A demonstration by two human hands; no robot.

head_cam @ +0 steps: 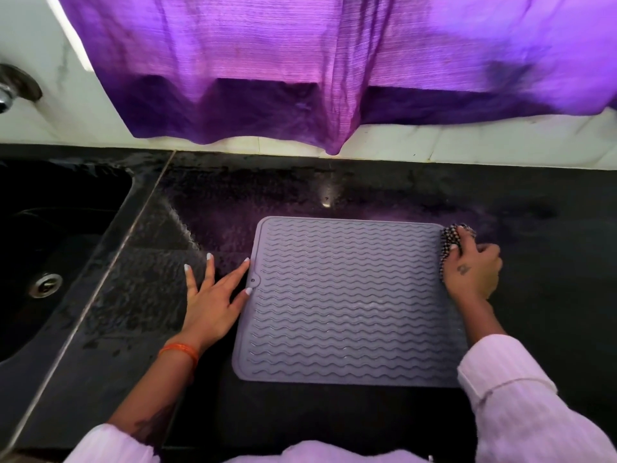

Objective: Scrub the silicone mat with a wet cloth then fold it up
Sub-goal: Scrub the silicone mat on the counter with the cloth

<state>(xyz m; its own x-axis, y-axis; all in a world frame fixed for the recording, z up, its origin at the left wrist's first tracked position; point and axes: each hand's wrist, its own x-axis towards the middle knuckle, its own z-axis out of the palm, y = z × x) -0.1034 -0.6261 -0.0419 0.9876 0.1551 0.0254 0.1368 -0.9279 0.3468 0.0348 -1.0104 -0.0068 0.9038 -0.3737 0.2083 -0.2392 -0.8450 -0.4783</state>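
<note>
Pale striped sleeves (521,406) sit closest to the camera, one coming in from each bottom corner. From there the grey silicone mat (347,302) lies flat on the black table (551,329), wavy ridges facing up, pretty much dead centre of the view. Over at 9 o'clock of the mat, the left hand (213,302) rests flat on the table with its fingers (208,272) spread wide and straight; the thumb tip and index tip just touch the mat's left edge by the little tab. An orange band (180,350) sits on that wrist. Up at 2 o'clock, on the mat's far right corner, the right hand (474,269) has its fingers curled tight around a bunched black-and-white checked cloth (450,237), which is pressed on the mat's edge. A dark sink (66,202) sits at 9 o'clock, and a purple curtain (300,71) hangs at 12.
</note>
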